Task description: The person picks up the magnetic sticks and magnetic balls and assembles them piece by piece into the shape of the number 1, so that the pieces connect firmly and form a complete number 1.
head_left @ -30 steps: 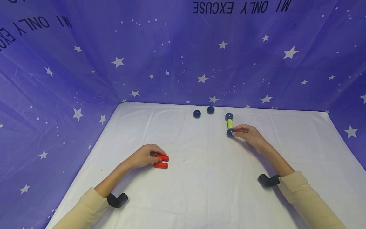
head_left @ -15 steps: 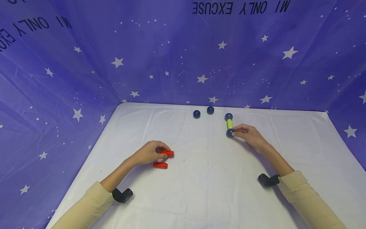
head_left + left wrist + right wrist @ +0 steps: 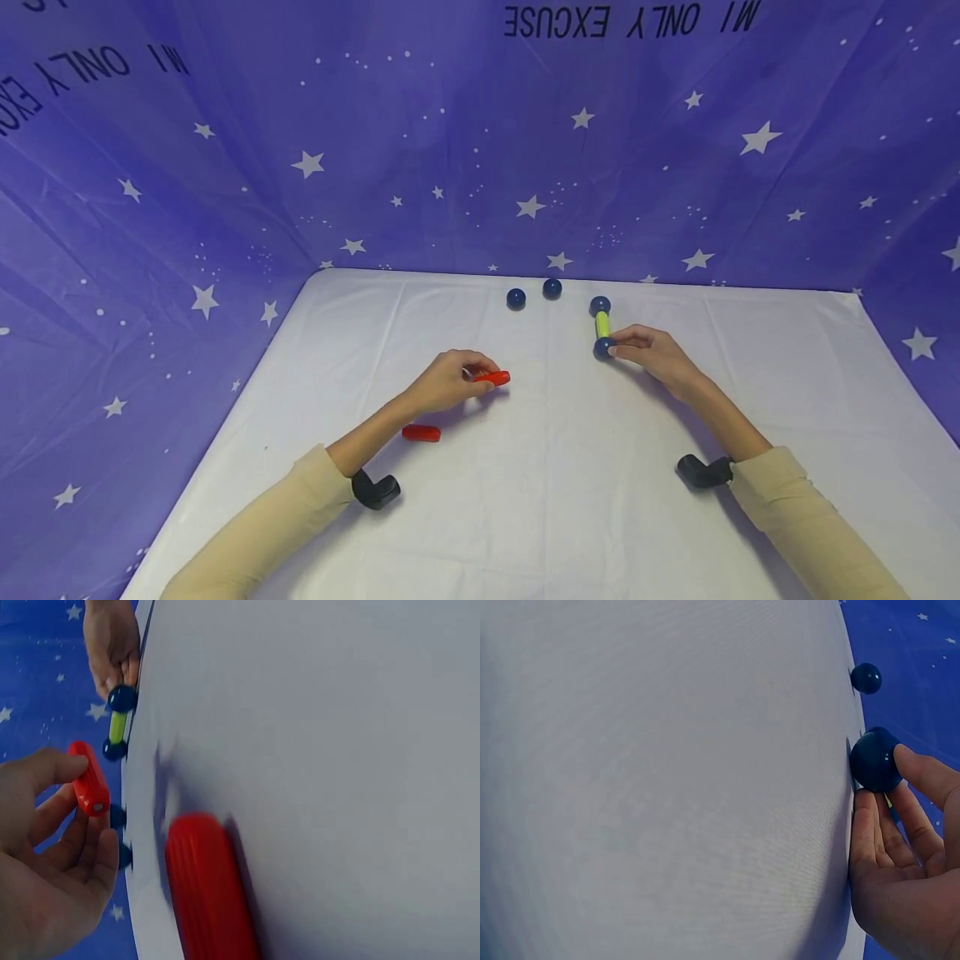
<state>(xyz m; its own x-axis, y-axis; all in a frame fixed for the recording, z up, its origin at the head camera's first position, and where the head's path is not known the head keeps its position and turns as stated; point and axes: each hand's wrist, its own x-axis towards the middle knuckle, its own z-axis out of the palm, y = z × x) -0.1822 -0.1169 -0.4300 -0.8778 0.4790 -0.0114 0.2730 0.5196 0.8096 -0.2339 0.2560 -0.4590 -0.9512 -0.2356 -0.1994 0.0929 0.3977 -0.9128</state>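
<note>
My left hand point(image 3: 447, 382) pinches a red ribbed rod point(image 3: 492, 378) between thumb and fingers; in the left wrist view that rod point(image 3: 90, 780) is held up off the white cloth, its end facing the camera. A second red rod point(image 3: 422, 433) lies on the table behind the left hand, near the forearm. Farther right, my right hand point(image 3: 660, 358) holds the near blue ball point(image 3: 603, 348) of a joined piece: a yellow-green rod point(image 3: 602, 325) with another blue ball point(image 3: 600, 306) at its far end. The right wrist view shows thumb and fingers around the near ball point(image 3: 876, 761).
Two loose blue balls, one point(image 3: 516, 298) left of the other point(image 3: 552, 288), sit near the table's back edge. A white cloth covers the table point(image 3: 555, 500). Purple star-patterned curtains point(image 3: 450, 150) stand behind and at the sides. Black curved pieces point(image 3: 375, 490) show at both wrists.
The left hand has picked up one red rod from beside the other and carried it right and away from the body. My right hand and the joined piece stay in place.
</note>
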